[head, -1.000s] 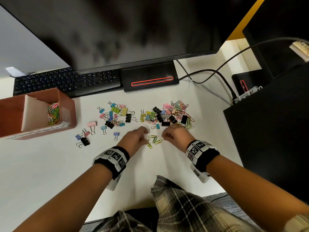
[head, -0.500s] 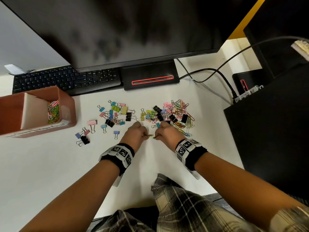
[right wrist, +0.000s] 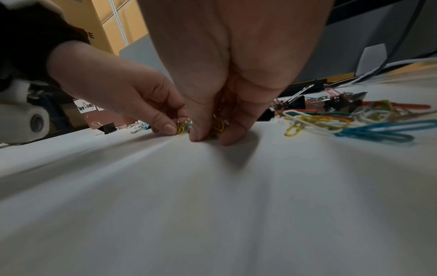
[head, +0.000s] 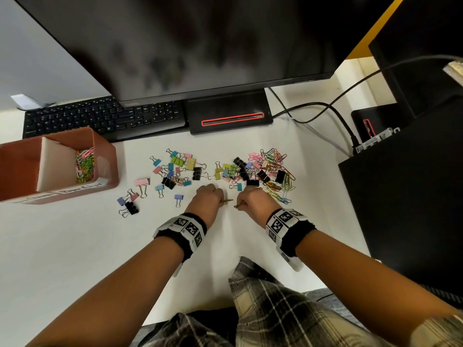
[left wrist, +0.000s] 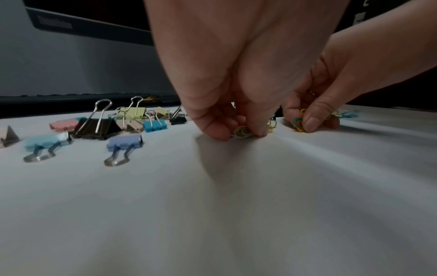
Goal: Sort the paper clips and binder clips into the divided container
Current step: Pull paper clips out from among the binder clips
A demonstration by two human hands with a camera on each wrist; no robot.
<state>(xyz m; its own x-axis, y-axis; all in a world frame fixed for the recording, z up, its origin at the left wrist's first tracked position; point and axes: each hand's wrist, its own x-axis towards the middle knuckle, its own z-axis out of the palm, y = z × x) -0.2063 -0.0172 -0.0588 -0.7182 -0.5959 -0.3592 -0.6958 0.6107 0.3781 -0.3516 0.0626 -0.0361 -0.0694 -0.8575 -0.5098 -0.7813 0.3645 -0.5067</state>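
Hands gathering paper clips near the table's front edge.

My left hand (head: 209, 197) and right hand (head: 251, 201) each pinch paper clips (left wrist: 243, 132), bunching them for the divided container (head: 105, 156) at the left edge.

You get even overhead light on the white desk (head: 75, 246), with edges bowed by the wide lens. Your wrist views are dimmer, foreground blurred, soft shadows under each hand.

We counted one divided container (head: 105, 156), one keyboard (head: 105, 118), two hands, left hand (head: 209, 196) and right hand (head: 253, 200); the loose clips (head: 250, 169) lay too tangled to number.
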